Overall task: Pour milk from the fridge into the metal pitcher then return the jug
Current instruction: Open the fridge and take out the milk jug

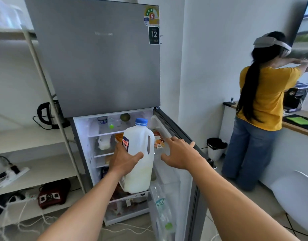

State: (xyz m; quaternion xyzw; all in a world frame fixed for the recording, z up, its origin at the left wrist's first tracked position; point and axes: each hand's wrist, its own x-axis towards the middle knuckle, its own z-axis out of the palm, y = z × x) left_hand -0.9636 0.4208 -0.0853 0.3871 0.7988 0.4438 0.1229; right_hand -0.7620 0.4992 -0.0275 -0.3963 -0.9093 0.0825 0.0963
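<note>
We see a translucent white plastic milk jug (139, 157) with a blue screw cap on and a red-and-blue label, upright, roughly a third full, in front of the grey fridge's (97, 54) open lower compartment.

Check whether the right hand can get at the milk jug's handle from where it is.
Probably yes: the right hand is open beside the milk jug, its handle faces it, nothing lies between them.

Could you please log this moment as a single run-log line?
left hand: grips milk jug at open fridge | right hand: open, on door edge | jug: capped, partly full
</note>
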